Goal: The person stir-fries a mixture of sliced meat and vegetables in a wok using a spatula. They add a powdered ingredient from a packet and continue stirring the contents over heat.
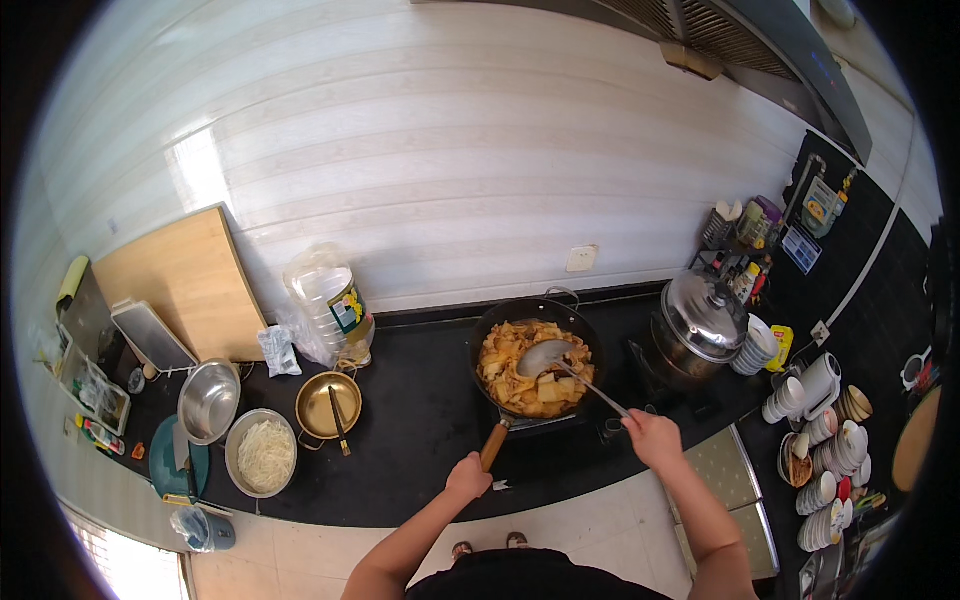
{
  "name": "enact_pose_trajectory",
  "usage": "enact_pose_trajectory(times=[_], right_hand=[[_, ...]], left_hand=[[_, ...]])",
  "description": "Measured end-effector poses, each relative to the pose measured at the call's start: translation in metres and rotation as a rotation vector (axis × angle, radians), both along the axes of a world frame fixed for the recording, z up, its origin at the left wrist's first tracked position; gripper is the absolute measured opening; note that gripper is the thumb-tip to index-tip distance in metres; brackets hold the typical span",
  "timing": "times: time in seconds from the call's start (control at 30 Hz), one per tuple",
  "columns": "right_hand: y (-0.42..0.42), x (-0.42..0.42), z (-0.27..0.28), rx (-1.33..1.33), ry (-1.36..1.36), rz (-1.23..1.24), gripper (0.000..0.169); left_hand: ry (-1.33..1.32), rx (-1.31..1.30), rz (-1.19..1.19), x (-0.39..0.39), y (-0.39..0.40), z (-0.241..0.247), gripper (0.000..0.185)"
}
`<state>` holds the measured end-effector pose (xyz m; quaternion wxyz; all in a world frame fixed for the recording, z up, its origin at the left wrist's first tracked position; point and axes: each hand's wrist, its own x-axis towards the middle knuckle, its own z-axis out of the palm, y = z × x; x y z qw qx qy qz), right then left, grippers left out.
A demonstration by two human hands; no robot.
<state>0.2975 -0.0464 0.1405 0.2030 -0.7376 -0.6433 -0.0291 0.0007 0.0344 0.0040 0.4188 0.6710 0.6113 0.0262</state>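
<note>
A dark wok (pixel 587 324) sits on the stove, filled with chunky, orange-brown food (pixel 510 352) in sauce. My left hand (pixel 470 477) grips the end of its wooden handle (pixel 496 444). In my right hand (pixel 655 439) is the metal handle of a spatula (pixel 544 358), whose broad head rests on the food near the middle of the wok. The spatula's shaft crosses over the wok's right rim.
Right of the wok stands a lidded steel pot (pixel 703 322). Stacked bowls (pixel 817 495) crowd the right counter. To the left are a gold pan (pixel 328 409), a bowl of white shreds (pixel 266 457), a knife (pixel 182 450) on a green board (pixel 159 465) and an oil jug (pixel 337 307).
</note>
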Motion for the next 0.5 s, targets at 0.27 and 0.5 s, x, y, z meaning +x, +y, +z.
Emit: enact_pose_trajectory(times=[0.27, 0.5], right_hand=[[-0.014, 0.023, -0.005, -0.102, -0.124, 0.0, 0.021], [0.003, 0.01, -0.008, -0.145, -0.028, -0.032, 0.025]], left_hand=[[-0.007, 0.018, -0.002, -0.001, 0.0, -0.006, 0.031], [0.014, 0.043, -0.005, -0.001, -0.002, 0.001, 0.029]])
